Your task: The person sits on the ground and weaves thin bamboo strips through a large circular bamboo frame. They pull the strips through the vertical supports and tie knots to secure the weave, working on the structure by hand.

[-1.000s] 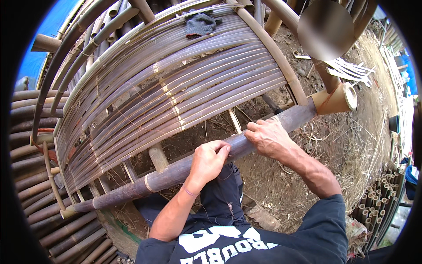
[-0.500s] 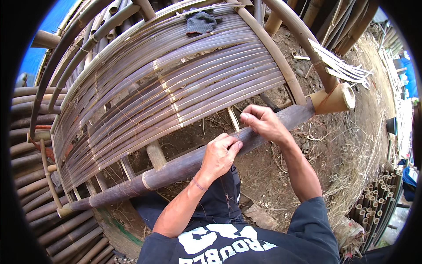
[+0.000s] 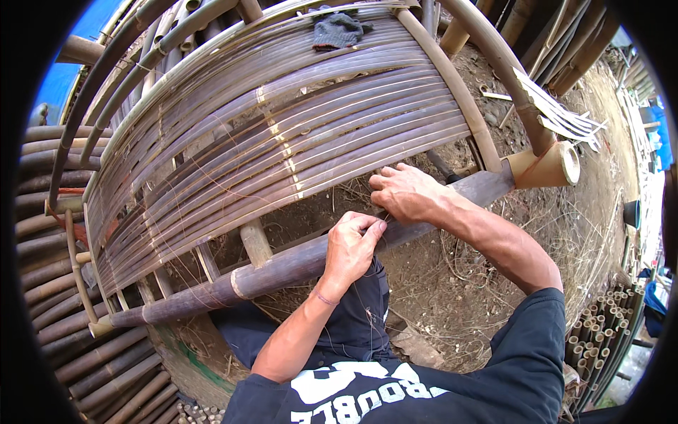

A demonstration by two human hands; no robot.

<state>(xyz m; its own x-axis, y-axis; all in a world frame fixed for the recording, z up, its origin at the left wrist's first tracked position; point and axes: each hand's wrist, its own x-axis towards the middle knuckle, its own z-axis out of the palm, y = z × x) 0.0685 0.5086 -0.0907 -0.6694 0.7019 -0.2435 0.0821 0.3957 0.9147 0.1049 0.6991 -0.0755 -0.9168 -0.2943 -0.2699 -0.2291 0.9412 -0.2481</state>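
A thick dark bamboo pole (image 3: 289,267) runs across in front of me, forming the near rail of a bamboo bench frame. On its near side, my left hand (image 3: 352,246) is closed in a pinch, thumb against forefinger, with a thin string (image 3: 383,218) at the fingertips. My right hand (image 3: 408,194) lies over the pole just beyond it, fingers curled and closed; what they grip is hidden. Past the pole spreads a panel of split bamboo slats (image 3: 353,134), with a gap between its near edge and the pole. Fine reddish threads trail over the slats.
A dark grey glove (image 3: 337,32) rests on the panel's far edge. Curved bamboo armrests rise on both sides; pale split strips (image 3: 558,113) hang at the right one. Bamboo poles (image 3: 53,240) are stacked left, and cut bamboo tubes (image 3: 600,328) stand at right.
My right hand has come down and toward my left hand, from above the pole onto it, its elbow swinging outward. My left hand stays pinched at nearly the same spot. The view has shifted slightly.
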